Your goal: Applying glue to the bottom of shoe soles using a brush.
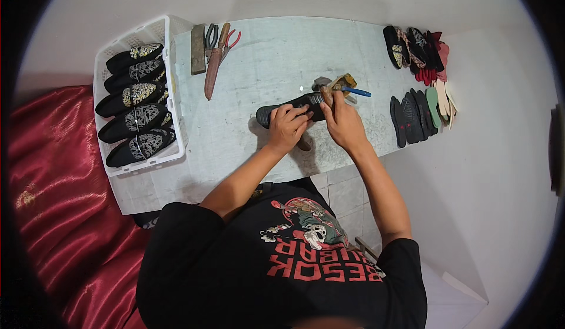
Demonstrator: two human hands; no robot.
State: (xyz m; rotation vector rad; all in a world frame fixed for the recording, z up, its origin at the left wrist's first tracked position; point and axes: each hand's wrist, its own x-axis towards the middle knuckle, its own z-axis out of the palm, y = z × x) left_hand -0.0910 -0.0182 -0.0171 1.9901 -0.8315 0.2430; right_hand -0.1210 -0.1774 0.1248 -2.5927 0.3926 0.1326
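A long black shoe sole (265, 117) lies sideways on the table in front of me, its ridged tread facing up. My left hand (286, 128) presses over its middle with bent fingers. At the sole's right end is my right hand (339, 119), the thumb against the ridged part and the fingers curled round the end. Whether a shoe upper is attached underneath is hidden. Just beyond the right hand stands a brown, glue-stained container (348, 81). A blue-handled brush (356, 92) sticks out of it to the right.
Left on the table, a white basket (181, 123) holds several patterned black shoes (136, 117). At the back lie a grey block (198, 49), a knife (213, 73) and pliers (232, 41). On the right are fabric uppers (393, 47), black soles (412, 114) and insoles (442, 98).
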